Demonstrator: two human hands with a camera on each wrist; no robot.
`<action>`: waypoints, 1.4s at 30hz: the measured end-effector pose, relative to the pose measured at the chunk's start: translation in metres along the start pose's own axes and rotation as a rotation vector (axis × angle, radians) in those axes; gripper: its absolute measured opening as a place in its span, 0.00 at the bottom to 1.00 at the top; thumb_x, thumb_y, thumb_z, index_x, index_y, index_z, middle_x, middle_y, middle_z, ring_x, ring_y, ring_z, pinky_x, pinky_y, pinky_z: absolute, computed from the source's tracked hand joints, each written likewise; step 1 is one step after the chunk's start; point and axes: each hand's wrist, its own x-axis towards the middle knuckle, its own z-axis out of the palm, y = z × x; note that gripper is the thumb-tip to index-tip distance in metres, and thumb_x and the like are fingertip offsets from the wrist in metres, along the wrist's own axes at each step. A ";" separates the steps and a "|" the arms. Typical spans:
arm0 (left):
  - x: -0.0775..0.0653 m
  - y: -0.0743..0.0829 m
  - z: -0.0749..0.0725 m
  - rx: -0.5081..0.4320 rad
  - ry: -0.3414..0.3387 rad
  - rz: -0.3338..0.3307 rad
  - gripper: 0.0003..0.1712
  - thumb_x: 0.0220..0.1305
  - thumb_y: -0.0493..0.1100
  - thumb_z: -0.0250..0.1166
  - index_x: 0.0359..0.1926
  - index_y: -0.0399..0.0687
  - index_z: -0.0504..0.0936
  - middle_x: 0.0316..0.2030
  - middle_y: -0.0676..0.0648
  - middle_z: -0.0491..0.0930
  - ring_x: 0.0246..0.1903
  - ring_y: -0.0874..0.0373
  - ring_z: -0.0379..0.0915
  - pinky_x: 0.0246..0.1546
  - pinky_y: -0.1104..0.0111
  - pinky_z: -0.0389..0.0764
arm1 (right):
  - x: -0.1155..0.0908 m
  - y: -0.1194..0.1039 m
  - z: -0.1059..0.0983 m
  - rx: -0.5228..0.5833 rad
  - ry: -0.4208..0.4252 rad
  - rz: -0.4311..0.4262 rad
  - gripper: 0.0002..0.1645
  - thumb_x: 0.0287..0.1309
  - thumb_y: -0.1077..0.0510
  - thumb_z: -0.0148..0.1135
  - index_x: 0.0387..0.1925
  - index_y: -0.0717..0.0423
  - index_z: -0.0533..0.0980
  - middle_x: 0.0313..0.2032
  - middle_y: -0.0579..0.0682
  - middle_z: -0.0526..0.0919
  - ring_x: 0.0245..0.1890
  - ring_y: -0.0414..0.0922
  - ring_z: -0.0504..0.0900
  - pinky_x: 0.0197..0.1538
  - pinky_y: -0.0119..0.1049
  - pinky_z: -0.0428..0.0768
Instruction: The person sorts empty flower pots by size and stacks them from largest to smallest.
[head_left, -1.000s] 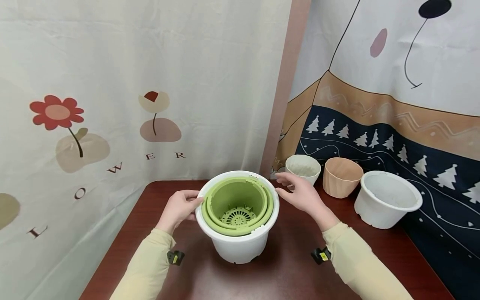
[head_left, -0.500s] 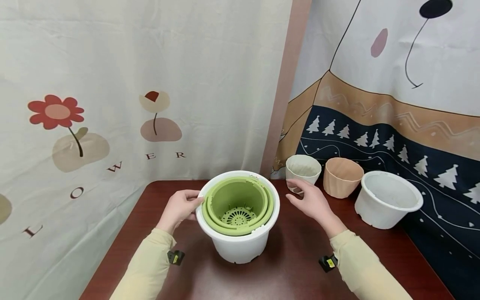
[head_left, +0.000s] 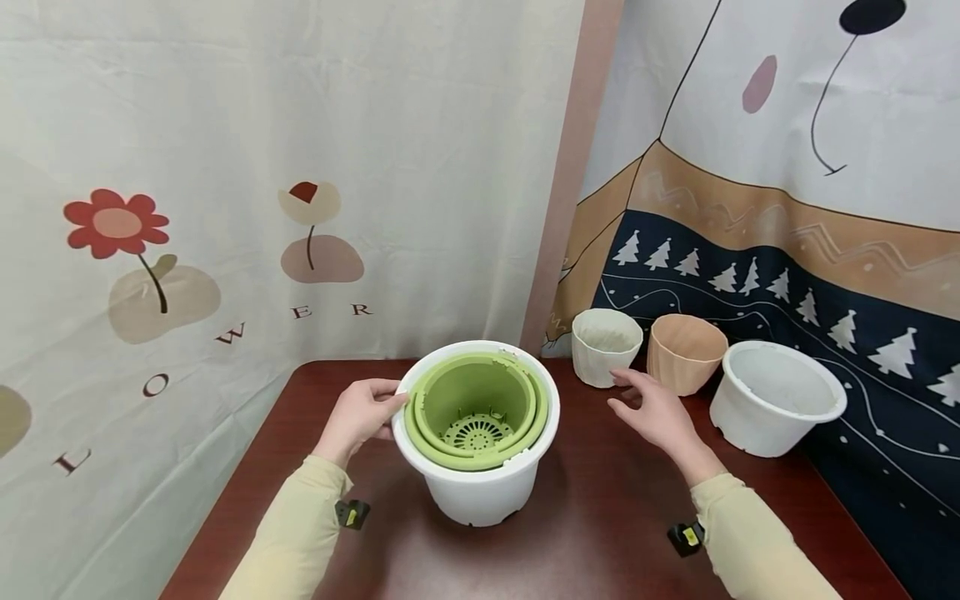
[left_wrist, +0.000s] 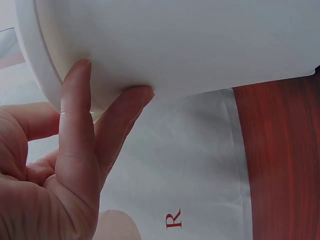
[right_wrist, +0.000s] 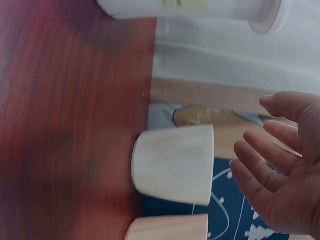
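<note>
Upright on the table, a white flower pot (head_left: 480, 498) holds two green pots nested inside it, the inner green pot (head_left: 471, 392) with a slotted bottom. My left hand (head_left: 360, 417) grips the white pot's rim at its left side, thumb on top. In the left wrist view, fingers (left_wrist: 75, 135) of that hand press the pot's outer wall below the rim. My right hand (head_left: 660, 417) hovers over the table to the right of the pot, its fingers relaxed and holding nothing. In front of it stands a small pale pot (right_wrist: 175, 165).
At the back right, a ribbed peach pot (head_left: 675, 375) stands between the pale pot and another white pot (head_left: 757, 425). Printed curtains (head_left: 420, 208) hang behind the dark red wooden table (head_left: 600, 542).
My right hand has moved away from the white pot's right rim, rightward and slightly toward me. The left hand and the nested pots stay where they were.
</note>
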 end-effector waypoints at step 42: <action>-0.002 0.003 0.001 -0.017 0.006 -0.003 0.21 0.68 0.34 0.63 0.58 0.25 0.75 0.39 0.34 0.83 0.26 0.52 0.83 0.26 0.60 0.87 | -0.034 0.079 -0.104 -0.243 0.005 0.250 0.32 0.63 0.55 0.62 0.63 0.69 0.67 0.54 0.73 0.75 0.49 0.68 0.77 0.44 0.63 0.79</action>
